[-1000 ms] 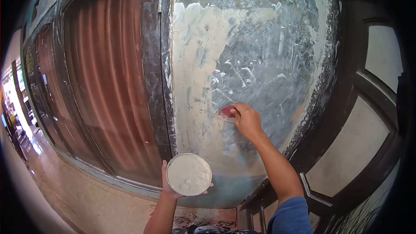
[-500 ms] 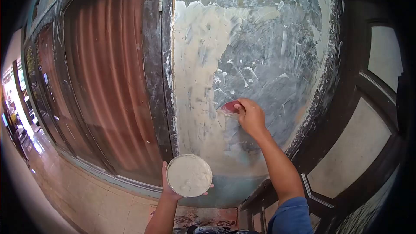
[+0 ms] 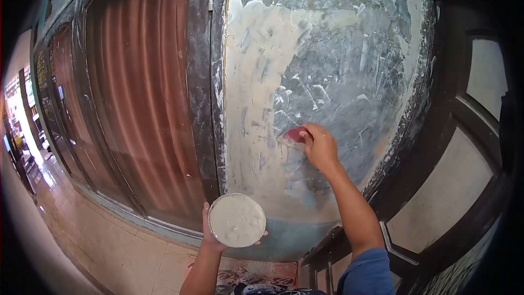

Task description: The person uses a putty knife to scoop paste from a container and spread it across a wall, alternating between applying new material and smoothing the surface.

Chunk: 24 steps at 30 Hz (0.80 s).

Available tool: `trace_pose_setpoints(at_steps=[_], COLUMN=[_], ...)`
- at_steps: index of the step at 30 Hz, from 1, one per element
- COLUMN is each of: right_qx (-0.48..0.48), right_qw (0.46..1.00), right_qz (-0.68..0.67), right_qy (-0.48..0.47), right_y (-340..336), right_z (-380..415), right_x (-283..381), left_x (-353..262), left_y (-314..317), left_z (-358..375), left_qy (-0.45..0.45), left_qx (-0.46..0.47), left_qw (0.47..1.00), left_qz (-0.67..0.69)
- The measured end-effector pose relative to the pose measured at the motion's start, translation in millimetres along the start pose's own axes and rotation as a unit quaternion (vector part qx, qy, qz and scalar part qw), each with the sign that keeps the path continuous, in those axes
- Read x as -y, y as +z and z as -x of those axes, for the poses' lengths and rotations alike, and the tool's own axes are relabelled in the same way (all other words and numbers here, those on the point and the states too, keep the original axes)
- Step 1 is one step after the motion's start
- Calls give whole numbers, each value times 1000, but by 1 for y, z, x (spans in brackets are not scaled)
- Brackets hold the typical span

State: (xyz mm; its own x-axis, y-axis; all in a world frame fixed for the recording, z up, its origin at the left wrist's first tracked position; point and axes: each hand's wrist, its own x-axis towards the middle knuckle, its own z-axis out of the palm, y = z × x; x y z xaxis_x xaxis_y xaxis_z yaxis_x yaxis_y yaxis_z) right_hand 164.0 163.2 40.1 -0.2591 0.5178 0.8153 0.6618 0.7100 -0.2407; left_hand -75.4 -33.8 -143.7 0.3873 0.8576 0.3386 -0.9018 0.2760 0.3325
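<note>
My right hand (image 3: 321,145) grips a red scraper (image 3: 295,134), whose edge is at the wall, close to the border between pale filler and bare grey surface. Pale paste coats the lower edge of the scraper. Low in the view, my left hand (image 3: 209,229) is wrapped round a round tub (image 3: 237,220) of whitish paste, held from beneath with the fingertips showing at its right side. The wall panel (image 3: 349,65) has cream filler (image 3: 254,76) down its left side and along its upper part, with white streaks over the grey.
Left of the panel is a dark door frame (image 3: 203,76), then glass with a reddish curtain (image 3: 142,87) behind it. A dark wooden door (image 3: 423,196) stands at the right. Below are the tiled floor (image 3: 109,240) and a patterned mat (image 3: 256,273).
The view has shifted a little, so the wall and door frame appear slightly further right. My right hand and the scraper show only a slight shift; both hands keep their holds.
</note>
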Motion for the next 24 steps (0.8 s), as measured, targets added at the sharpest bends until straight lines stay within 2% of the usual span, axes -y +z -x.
trace_pose_setpoints(at_steps=[2,4,7,11,13,17,19,23,24], right_qx=[2,93,111,83,0,5,92,89,59], right_qw=[1000,995,993,996,1000,1000,995,993,995], right_qz=[-1,36,41,23,-16,-21,37,64,62], right_qy=[0,6,-9,-1,10,9,-16,-40,-48], right_y=[-1,4,13,10,7,2,5,15,17], right_z=[9,25,30,3,-6,10,27,30,20], right_x=[-5,-17,-23,-12,-9,-14,-18,-17,-14], left_x=[0,-1,-1,-2,-2,-5,-8,-7,-8], left_y=[-3,-8,-5,-4,-2,-6,-7,-10,-8], left_z=[4,7,7,6,5,10,14,14,13], left_qy=[9,2,8,1,1,9,15,28,26], left_qx=[-6,-11,0,-9,-16,-7,-27,-16,-13], left_qw=[1000,1000,999,1000,1000,1000,998,999,1000], left_qz=[2,15,35,-3,20,0,-52,0,7])
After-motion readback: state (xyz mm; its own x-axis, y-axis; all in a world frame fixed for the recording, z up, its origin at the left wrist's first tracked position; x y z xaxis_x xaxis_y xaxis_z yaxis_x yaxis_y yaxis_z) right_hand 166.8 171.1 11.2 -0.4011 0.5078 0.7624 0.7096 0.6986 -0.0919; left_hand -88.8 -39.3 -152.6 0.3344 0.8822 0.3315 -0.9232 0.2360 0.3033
